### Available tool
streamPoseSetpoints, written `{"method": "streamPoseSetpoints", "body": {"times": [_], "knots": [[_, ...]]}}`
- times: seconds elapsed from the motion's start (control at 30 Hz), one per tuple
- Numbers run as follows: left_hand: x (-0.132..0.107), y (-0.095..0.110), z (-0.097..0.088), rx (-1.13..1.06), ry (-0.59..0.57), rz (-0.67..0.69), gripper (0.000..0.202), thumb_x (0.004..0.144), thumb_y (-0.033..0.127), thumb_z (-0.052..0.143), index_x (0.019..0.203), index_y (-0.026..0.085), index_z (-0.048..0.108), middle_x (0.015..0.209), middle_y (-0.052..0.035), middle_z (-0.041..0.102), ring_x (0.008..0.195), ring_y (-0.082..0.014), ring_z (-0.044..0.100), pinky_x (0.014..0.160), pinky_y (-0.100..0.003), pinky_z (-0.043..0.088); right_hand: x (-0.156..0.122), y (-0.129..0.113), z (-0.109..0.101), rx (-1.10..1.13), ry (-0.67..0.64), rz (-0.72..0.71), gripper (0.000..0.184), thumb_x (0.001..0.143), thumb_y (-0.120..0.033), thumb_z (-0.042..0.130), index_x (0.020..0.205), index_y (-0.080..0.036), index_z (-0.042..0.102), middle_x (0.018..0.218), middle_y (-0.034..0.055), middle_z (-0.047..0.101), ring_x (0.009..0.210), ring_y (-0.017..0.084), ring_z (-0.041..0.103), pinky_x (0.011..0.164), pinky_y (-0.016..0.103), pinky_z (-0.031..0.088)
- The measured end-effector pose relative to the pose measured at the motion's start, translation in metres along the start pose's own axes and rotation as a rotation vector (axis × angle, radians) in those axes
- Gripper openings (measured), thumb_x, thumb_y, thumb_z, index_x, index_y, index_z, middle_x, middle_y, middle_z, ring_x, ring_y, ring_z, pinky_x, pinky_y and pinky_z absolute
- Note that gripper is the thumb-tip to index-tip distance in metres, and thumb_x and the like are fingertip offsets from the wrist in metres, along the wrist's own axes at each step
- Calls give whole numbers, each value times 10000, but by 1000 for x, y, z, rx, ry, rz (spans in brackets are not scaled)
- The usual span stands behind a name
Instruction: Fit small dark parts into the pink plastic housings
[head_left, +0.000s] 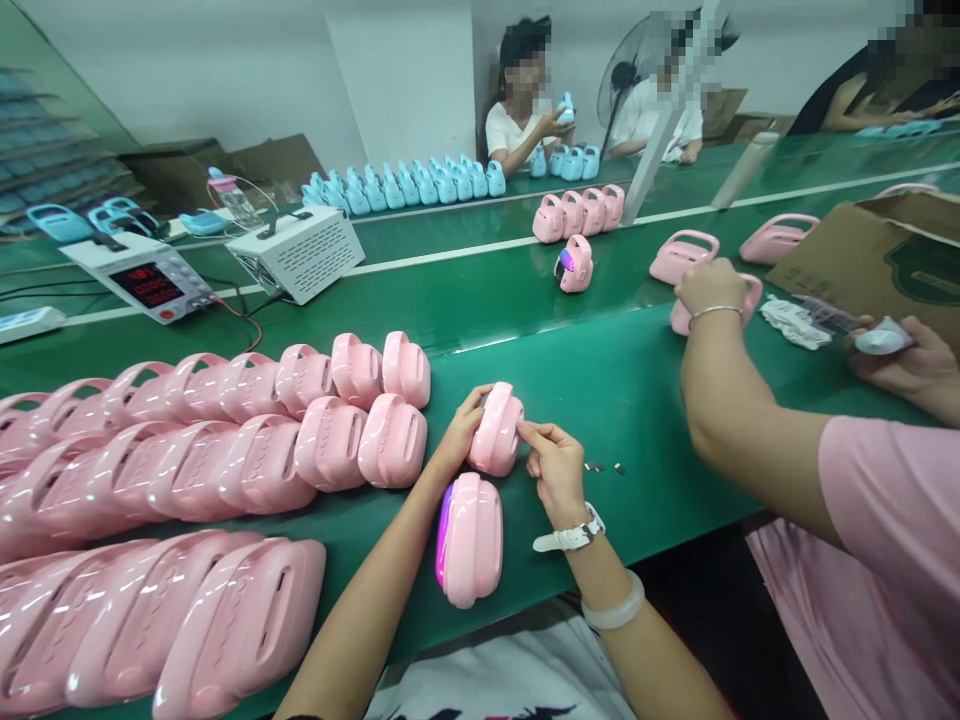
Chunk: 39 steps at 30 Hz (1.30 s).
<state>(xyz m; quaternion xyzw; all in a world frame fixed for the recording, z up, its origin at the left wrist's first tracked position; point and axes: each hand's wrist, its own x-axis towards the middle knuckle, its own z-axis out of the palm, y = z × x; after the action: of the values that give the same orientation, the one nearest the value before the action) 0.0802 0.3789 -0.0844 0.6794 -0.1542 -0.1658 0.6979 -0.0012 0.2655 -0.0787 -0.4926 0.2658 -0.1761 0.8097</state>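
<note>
My left hand (459,430) is wrapped around the far side of a glossy pink portable speaker (496,440) with a loop handle, holding it upright just above the green table. At the speaker's right side, my right hand (553,462) has its thumb and forefinger pinched against the casing. Whatever lies between those fingertips is too small to make out. Several tiny dark cards (619,468) lie right of my right hand. Nearer my body stands a second pink speaker (477,540), its left face glowing purple.
Rows of pink speakers (394,440) fill the table's left side. Behind them stand a power supply (154,280) and a grey vented box (296,255). At right, a co-worker's arm (739,400) reaches over the table near an open carton (870,260). Blue speakers (405,185) line the far side.
</note>
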Motion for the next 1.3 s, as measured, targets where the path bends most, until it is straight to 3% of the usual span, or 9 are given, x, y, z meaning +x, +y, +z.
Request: {"method": "streamPoseSetpoints", "body": {"times": [0.13, 0.27, 0.47, 0.6, 0.77, 0.9, 1.3], "knots": [[1, -2, 0, -25, 2, 15, 385, 742, 314, 545, 1086, 157, 618, 1184, -64, 636, 1053, -217, 563, 887, -270, 419, 2, -1, -4, -55, -49, -23, 373, 482, -446, 869, 581, -149, 666, 503, -26, 582, 325, 27, 315, 351, 225, 151], [2, -1, 0, -54, -7, 17, 381, 727, 336, 568, 1063, 167, 626, 1173, -66, 647, 1058, -233, 575, 906, -295, 423, 11, 0, -10, -111, -112, -47, 383, 487, -438, 885, 616, -148, 670, 542, -33, 574, 368, 29, 336, 360, 218, 207], [1, -3, 0, -109, -12, 16, 364, 729, 312, 586, 1059, 171, 648, 1165, -63, 652, 1072, -236, 573, 920, -303, 422, 30, 10, -17, -167, -250, -1, 568, 487, -454, 887, 914, -213, 600, 714, -88, 506, 398, 20, 371, 334, 177, 292], [2, -7, -2, -157, -14, 27, 362, 751, 327, 571, 1064, 168, 660, 1147, -58, 667, 1069, -226, 579, 927, -288, 423, 45, 6, -18, -218, -405, 75, 754, 449, -396, 924, 1103, -241, 582, 836, -51, 571, 434, 41, 450, 306, 166, 314], [0, -5, -6, -208, -1, 52, 321, 754, 324, 563, 1006, 159, 673, 1127, -58, 687, 1068, -222, 589, 938, -280, 425, 54, 1, -22, -205, -565, 168, 733, 492, -414, 915, 1151, -230, 651, 1002, 36, 666, 630, 116, 601, 485, 224, 513], [1, -5, -6, -239, -6, 51, 293, 737, 311, 597, 965, 153, 691, 1088, -61, 706, 1038, -223, 607, 915, -281, 441, 53, 3, -27, -176, -553, 185, 616, 550, -391, 896, 1115, -254, 691, 1045, 32, 689, 642, 98, 605, 568, 235, 536], [2, -9, -6, -264, -31, 41, 315, 777, 280, 565, 1043, 163, 686, 1154, -55, 692, 1060, -215, 606, 916, -283, 453, 50, 3, -24, -124, -485, 195, 581, 507, -298, 914, 1056, -245, 733, 933, 11, 719, 605, 93, 600, 523, 210, 518]]}}
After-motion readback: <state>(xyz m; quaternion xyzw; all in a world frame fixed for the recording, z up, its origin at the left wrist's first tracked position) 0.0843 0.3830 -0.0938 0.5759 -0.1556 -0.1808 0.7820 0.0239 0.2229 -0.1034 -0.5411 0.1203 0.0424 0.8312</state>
